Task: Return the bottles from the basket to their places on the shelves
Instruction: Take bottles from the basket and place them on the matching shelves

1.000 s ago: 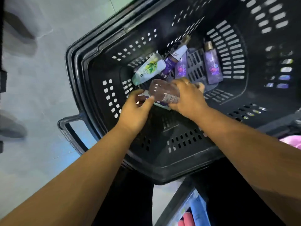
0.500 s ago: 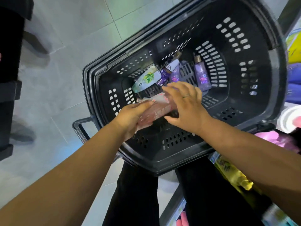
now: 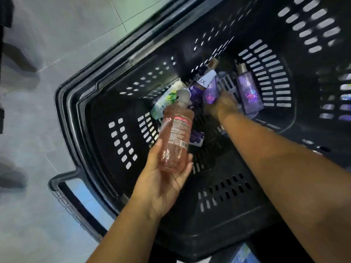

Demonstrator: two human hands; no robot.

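A black plastic basket (image 3: 79, 118) fills the view. My left hand (image 3: 163, 183) grips the base of a clear pink bottle (image 3: 176, 133) and holds it above the basket's floor, cap pointing away. My right hand (image 3: 225, 106) reaches deep into the basket and touches the lower end of a purple bottle (image 3: 209, 93); blur hides its fingers. Beside that lie a dark LUX bottle (image 3: 201, 82), a white and green bottle (image 3: 167, 100) and another purple bottle (image 3: 248, 92). A small purple-labelled item (image 3: 197, 139) peeks out under the pink bottle.
The basket's handle (image 3: 57, 186) sticks out at the lower left over a grey tiled floor (image 3: 38, 215). A blue package (image 3: 244, 255) shows at the bottom edge beneath the basket. Dark blurred shapes line the left edge.
My left hand has taken the pink bottle alone and lifted it toward me. My right hand let go of it and moved deeper to the purple bottles.
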